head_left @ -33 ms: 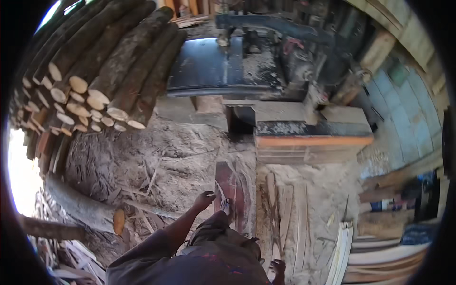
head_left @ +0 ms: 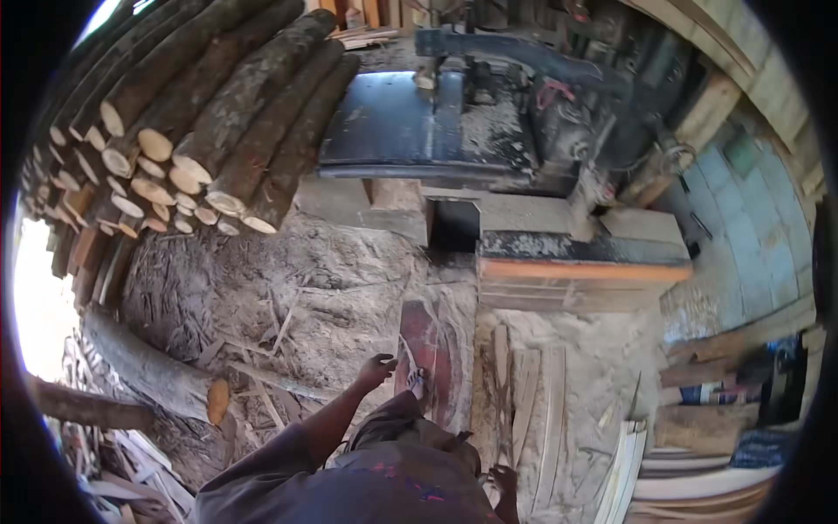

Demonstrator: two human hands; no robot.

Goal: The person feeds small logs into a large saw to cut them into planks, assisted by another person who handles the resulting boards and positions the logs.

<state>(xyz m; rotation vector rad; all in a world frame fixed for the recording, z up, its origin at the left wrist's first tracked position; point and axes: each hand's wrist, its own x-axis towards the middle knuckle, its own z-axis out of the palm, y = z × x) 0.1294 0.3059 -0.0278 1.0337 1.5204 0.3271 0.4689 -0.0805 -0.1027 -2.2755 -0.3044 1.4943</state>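
Observation:
My left hand (head_left: pixel 375 372) hangs in the air left of a dusty reddish-brown plank (head_left: pixel 419 327) on the ground, its fingers apart and nothing in them. One of my feet rests on that plank. Low in the view, my right hand (head_left: pixel 504 479) is beside my body, over long pale wood strips (head_left: pixel 550 419) lying in the sawdust. Its fingers look loosely apart, and I see no object in them. Ahead stands a machine with a dark blue metal table (head_left: pixel 375 127), sawdust scattered over its right part.
Cut logs (head_left: pixel 253 131) are piled at the far left, and one thick log (head_left: pixel 157 371) lies nearer. Right of the machine table is a low block with an orange edge (head_left: pixel 585 270). Stacked boards (head_left: pixel 698 498) fill the near right. Wood scraps litter the ground.
The view has shifted slightly, so the logs and machine appear a little further right. My right hand sits a little higher in the picture; my left hand has hardly moved.

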